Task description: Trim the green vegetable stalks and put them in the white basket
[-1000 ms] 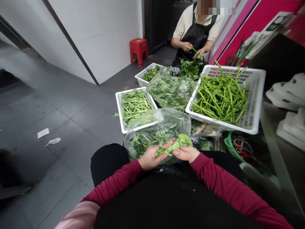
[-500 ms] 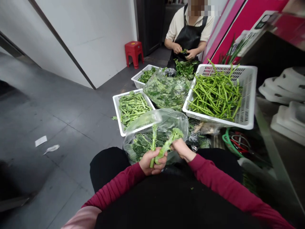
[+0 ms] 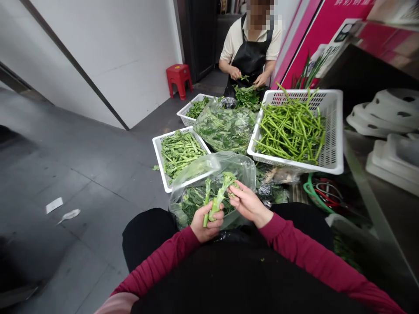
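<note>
Left hand (image 3: 207, 224) closed round two stalks (image 3: 217, 204), above the open bag (image 3: 186, 198); right hand (image 3: 247, 204) pinches the thicker one's leafy top; pink panel (image 3: 314, 39) has pale characters, cut off, unreadable.

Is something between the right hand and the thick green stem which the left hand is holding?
Nothing visible is: the right hand has its fingertips at the top of the thick green stem. The left hand grips it lower; the clear plastic bag lies beyond.

The clear plastic bag (image 3: 240, 168) is gleaming along its folds. The red plastic stool (image 3: 178, 75) is looking smooth, the black apron (image 3: 253, 59) slightly glossy.
</note>
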### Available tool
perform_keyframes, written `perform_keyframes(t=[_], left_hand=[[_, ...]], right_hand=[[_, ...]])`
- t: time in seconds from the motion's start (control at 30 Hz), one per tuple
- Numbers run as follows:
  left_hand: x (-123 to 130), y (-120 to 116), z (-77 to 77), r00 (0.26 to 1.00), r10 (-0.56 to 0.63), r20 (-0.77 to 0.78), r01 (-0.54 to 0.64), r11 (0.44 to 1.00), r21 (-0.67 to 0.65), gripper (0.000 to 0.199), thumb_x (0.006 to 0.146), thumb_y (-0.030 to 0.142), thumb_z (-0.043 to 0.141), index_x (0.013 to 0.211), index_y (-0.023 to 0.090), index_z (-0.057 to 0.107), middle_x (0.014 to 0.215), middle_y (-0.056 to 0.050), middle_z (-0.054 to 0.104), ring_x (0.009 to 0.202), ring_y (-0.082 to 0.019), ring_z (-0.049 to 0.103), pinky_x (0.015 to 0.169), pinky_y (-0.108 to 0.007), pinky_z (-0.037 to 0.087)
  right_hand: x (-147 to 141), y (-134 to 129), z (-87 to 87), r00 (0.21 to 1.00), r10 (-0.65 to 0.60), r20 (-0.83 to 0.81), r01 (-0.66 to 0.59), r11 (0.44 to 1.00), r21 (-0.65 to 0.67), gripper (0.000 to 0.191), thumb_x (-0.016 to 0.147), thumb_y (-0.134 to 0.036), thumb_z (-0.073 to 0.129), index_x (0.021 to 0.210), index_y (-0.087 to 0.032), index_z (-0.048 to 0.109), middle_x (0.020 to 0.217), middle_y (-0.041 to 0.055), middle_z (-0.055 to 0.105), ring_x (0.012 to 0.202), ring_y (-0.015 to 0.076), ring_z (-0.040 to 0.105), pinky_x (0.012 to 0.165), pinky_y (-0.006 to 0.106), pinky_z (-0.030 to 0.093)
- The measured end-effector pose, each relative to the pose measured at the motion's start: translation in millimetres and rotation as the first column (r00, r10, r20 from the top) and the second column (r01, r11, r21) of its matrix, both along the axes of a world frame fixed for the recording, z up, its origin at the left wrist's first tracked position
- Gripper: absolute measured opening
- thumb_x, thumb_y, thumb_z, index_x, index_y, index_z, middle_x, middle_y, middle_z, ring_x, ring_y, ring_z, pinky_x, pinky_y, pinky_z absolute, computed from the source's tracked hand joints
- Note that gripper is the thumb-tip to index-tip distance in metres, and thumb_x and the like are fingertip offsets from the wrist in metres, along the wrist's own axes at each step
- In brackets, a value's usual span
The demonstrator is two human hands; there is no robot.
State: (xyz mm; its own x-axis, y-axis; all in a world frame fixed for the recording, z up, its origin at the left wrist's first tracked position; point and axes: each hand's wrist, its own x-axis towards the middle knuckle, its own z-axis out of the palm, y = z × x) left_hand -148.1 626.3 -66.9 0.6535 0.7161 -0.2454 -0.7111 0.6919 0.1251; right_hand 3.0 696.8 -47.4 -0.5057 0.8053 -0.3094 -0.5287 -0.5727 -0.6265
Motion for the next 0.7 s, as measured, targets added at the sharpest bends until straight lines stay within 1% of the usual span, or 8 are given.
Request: perform_keyframes(t=[0.13, 0.23, 0.33, 0.4, 0.5, 0.6, 0.67, 0.7], left_hand=[[2.1, -1.7, -2.9, 0.999, -0.027, 0.028, 0.027, 1.000, 0.008, 0.025, 0.080, 0.038, 0.047, 0.086, 0.014, 0.046, 0.056, 0.007, 0.024, 0.033, -0.001, 0.019, 0.025, -0.013, 0.010], [2.4, -1.8, -3.8, 0.998, -0.055, 0.030, 0.053, 0.998, 0.036, 0.025, 0.081, 0.038, 0.046, 0.086, 0.014, 0.046, 0.056, 0.007, 0.024, 0.033, -0.001, 0.019, 0.025, -0.013, 0.013], [2.7, -1.9, -4.1, 0.996, -0.084, -0.011, 0.085, 0.990, 0.110, 0.026, 0.080, 0.040, 0.045, 0.085, 0.015, 0.046, 0.056, 0.007, 0.026, 0.033, -0.002, 0.022, 0.025, -0.013, 0.018], [3.4, -2.9, -3.9, 0.992, -0.087, -0.090, 0.103, 0.974, 0.200, 0.026, 0.079, 0.042, 0.046, 0.087, 0.016, 0.046, 0.057, 0.006, 0.030, 0.034, -0.003, 0.026, 0.025, -0.014, 0.022], [3.8, -5.2, -2.4, 0.955, -0.025, -0.294, 0.127, 0.933, 0.336, 0.026, 0.078, 0.041, 0.048, 0.087, 0.017, 0.045, 0.058, 0.005, 0.036, 0.035, -0.003, 0.030, 0.027, -0.014, 0.027], [1.2, -6.8, 2.1, 0.867, 0.058, -0.496, 0.167, 0.902, 0.398, 0.026, 0.077, 0.041, 0.052, 0.084, 0.016, 0.045, 0.056, 0.006, 0.038, 0.034, -0.002, 0.030, 0.028, -0.013, 0.026], [-1.8, -7.0, 8.3, 0.811, 0.082, -0.579, 0.212, 0.881, 0.422, 0.029, 0.076, 0.042, 0.054, 0.083, 0.016, 0.046, 0.055, 0.006, 0.039, 0.034, -0.002, 0.029, 0.029, -0.013, 0.024], [-3.0, -7.1, 12.4, 0.784, 0.095, -0.614, 0.246, 0.860, 0.447, 0.030, 0.075, 0.044, 0.055, 0.081, 0.015, 0.047, 0.055, 0.005, 0.041, 0.035, -0.002, 0.031, 0.031, -0.014, 0.025]], right_hand=[[0.3, -1.0, -10.5, 0.994, 0.048, -0.094, -0.051, 0.998, -0.036, 0.018, 0.072, -0.017, 0.065, 0.080, -0.018, 0.049, 0.065, -0.0046, 0.046, 0.046, 0.0017, 0.032, 0.040, 0.012, 0.026], [0.4, -3.4, -19.4, 0.991, 0.018, -0.130, -0.025, 0.998, -0.052, 0.015, 0.073, -0.016, 0.063, 0.076, -0.017, 0.049, 0.066, -0.0039, 0.048, 0.045, 0.0016, 0.031, 0.039, 0.012, 0.027], [1.0, -6.8, -27.1, 0.986, -0.004, -0.167, -0.015, 0.994, -0.113, 0.015, 0.071, -0.013, 0.063, 0.072, -0.017, 0.049, 0.063, -0.0037, 0.049, 0.044, 0.0020, 0.033, 0.038, 0.011, 0.028], [2.4, -8.1, -29.8, 0.981, 0.014, -0.194, -0.047, 0.985, -0.164, 0.016, 0.068, -0.011, 0.063, 0.068, -0.016, 0.048, 0.059, -0.0040, 0.047, 0.042, 0.0022, 0.032, 0.036, 0.011, 0.026], [6.5, -5.7, -29.7, 0.970, 0.106, -0.217, -0.158, 0.958, -0.239, 0.013, 0.062, -0.010, 0.060, 0.068, -0.015, 0.049, 0.056, -0.0043, 0.045, 0.038, 0.0021, 0.027, 0.032, 0.012, 0.021], [12.5, 0.0, -27.2, 0.955, 0.230, -0.187, -0.275, 0.922, -0.272, 0.011, 0.063, -0.019, 0.054, 0.072, -0.014, 0.051, 0.058, -0.0036, 0.046, 0.036, 0.0022, 0.020, 0.029, 0.013, 0.017], [15.9, 0.5, -26.6, 0.932, 0.362, -0.027, -0.361, 0.917, -0.169, 0.012, 0.067, -0.026, 0.051, 0.072, -0.015, 0.051, 0.058, -0.0042, 0.046, 0.035, 0.0024, 0.018, 0.029, 0.014, 0.016], [16.7, -1.4, -26.9, 0.898, 0.431, 0.087, -0.423, 0.901, -0.099, 0.012, 0.068, -0.027, 0.051, 0.070, -0.015, 0.052, 0.057, -0.0048, 0.046, 0.035, 0.0025, 0.019, 0.030, 0.014, 0.017]])
